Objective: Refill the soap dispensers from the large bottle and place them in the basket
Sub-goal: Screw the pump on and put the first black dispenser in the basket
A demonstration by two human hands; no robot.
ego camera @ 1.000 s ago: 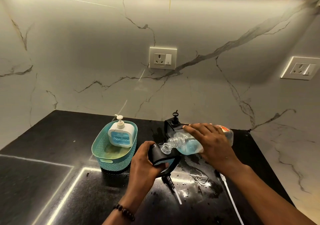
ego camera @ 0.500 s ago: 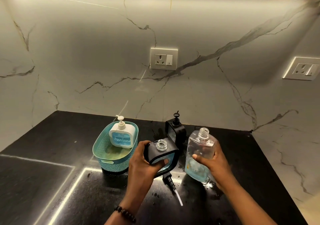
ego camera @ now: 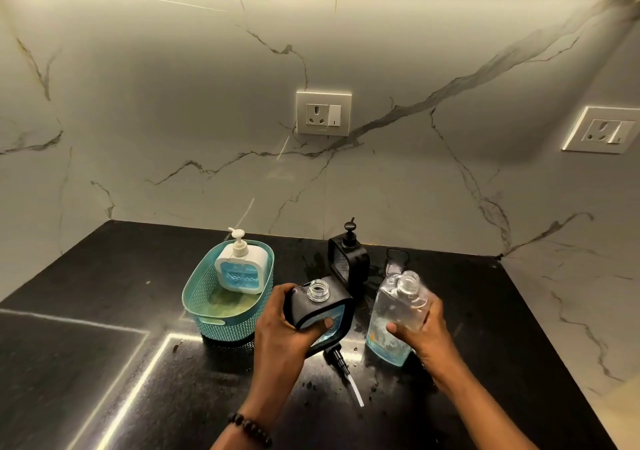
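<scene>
My left hand [ego camera: 282,328] grips a black-framed soap dispenser [ego camera: 320,307] with its clear neck uncapped and blue liquid inside, tilted toward me above the counter. My right hand [ego camera: 420,332] holds the large clear bottle [ego camera: 393,318] upright, its base on or just above the counter, with a little blue soap at the bottom. The black pump head [ego camera: 341,366] with its white tube lies on the counter between my hands. A white dispenser [ego camera: 242,269] full of blue soap stands in the teal basket [ego camera: 221,325]. Another black dispenser [ego camera: 348,262] with its pump on stands behind.
The black stone counter [ego camera: 104,294] is wet with splashes around the bottles. A marble backsplash with two wall sockets [ego camera: 323,113] rises behind. The counter ends at a corner wall on the right [ego camera: 554,294].
The large bottle was tipped sideways pouring into the dispenser's neck; my right hand has swung it upright and lowered it to the right. My left hand still holds the dispenser.
</scene>
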